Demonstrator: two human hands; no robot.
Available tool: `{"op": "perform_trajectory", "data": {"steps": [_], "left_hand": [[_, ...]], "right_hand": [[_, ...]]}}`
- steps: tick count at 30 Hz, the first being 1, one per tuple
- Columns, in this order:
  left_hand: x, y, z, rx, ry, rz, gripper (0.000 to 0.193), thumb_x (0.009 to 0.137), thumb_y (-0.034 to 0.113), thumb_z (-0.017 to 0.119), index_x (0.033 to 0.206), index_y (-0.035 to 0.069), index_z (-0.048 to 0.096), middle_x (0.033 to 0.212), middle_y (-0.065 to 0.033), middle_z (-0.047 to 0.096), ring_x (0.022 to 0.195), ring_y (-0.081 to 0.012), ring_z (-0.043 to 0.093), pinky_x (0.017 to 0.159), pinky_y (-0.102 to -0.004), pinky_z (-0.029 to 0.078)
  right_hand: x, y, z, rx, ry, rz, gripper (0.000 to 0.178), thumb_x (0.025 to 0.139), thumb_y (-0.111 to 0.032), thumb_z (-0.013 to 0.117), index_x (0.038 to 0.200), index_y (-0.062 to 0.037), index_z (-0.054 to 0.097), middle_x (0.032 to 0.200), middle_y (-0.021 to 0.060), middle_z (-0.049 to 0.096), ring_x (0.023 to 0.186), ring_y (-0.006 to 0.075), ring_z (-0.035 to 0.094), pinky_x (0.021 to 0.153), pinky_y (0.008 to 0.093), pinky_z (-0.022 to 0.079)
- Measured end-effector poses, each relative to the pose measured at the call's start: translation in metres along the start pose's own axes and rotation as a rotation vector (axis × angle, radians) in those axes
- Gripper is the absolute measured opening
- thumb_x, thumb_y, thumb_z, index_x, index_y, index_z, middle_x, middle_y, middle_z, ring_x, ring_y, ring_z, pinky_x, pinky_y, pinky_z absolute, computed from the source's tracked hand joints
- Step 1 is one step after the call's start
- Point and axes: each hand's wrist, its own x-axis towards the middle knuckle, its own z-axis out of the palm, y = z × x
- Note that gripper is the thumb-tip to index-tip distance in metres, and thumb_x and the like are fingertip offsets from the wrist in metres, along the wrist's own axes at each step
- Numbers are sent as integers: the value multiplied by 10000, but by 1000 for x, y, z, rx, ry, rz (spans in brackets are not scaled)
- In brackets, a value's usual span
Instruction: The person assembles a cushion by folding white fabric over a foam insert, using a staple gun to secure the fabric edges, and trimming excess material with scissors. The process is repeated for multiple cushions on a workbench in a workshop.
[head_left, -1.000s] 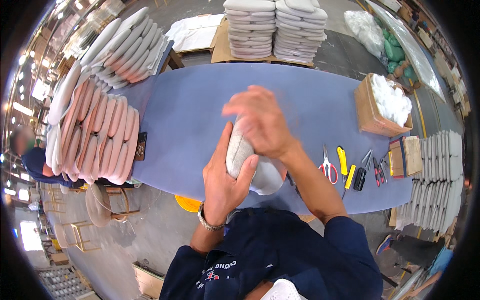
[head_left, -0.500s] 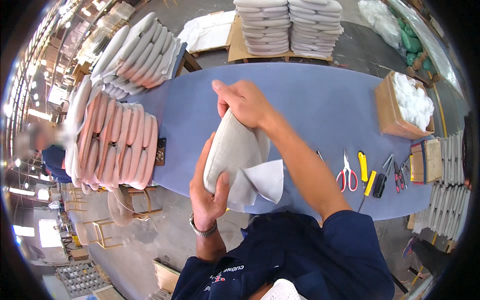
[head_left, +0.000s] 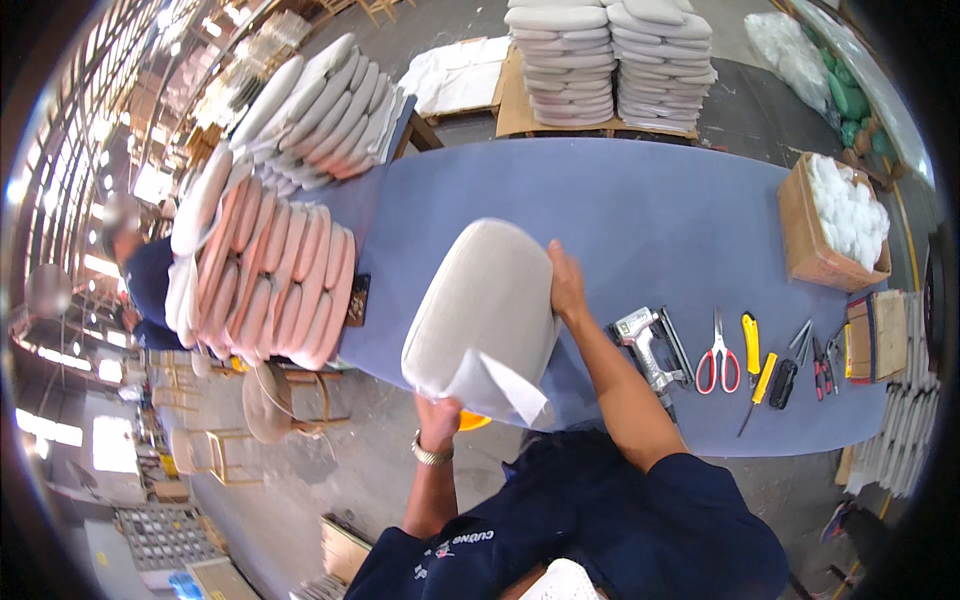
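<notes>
A light grey padded seat cushion (head_left: 480, 295) is held over the near side of the table, its broad smooth face turned up. My left hand (head_left: 438, 418) grips its lower edge, with the fingertips partly hidden under it. My right hand (head_left: 567, 285) is closed on the right edge, thumb side up and the other fingers out of sight behind. A loose white cloth flap (head_left: 497, 385) sticks out from the cushion's near corner. A metal staple gun (head_left: 648, 348) lies just right of my right forearm.
On the blue table (head_left: 640, 220) lie red-handled scissors (head_left: 717, 368), a yellow utility knife (head_left: 750, 338) and other small tools. A cardboard box (head_left: 802, 225) of white stuffing stands right. Cushion stacks rise at left (head_left: 275, 280) and beyond the far edge (head_left: 565, 75). People are at far left.
The cushion has turned from edge-on to broad face up. My right hand has moved from its top down to the right edge; my left hand has shifted under the lower edge.
</notes>
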Motion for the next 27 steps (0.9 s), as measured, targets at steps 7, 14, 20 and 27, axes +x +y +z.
{"op": "perform_trajectory", "data": {"steps": [7, 14, 20, 27], "left_hand": [[-9, -5, 81, 626, 145, 181, 403, 1049, 215, 582, 1274, -119, 580, 1033, -238, 705, 936, -342, 685, 837, -404, 534], [68, 63, 111, 284, 141, 33, 524, 1125, 325, 417, 1362, -120, 557, 1173, -257, 689, 1077, -319, 658, 974, -389, 483], [123, -36, 102, 57, 83, -471, 754, 1109, 515, 418, 1481, -139, 445, 1450, -249, 574, 1326, -301, 543, 1153, -373, 377], [148, -44, 131, -169, 25, -583, 623, 1136, 430, 395, 1413, -108, 538, 1271, -193, 684, 1158, -253, 639, 1054, -352, 461]], "right_hand": [[24, 21, -12, 18, 130, 198, 766, 1064, -604, 350, 1057, 85, 684, 931, 202, 708, 880, 291, 641, 821, 468, 488], [3, 90, -21, 198, -14, 445, 915, 1049, -698, 286, 1387, 98, 585, 1343, 275, 633, 1222, 362, 638, 1014, 442, 509], [-13, 119, -65, 131, -31, 757, 834, 1055, -678, 333, 1531, -6, 464, 1522, 213, 517, 1378, 328, 527, 1075, 513, 453], [59, -46, -73, -307, -23, 15, 433, 974, -229, 673, 1365, -61, 594, 1417, 110, 599, 1327, 277, 565, 1054, 414, 486]]}}
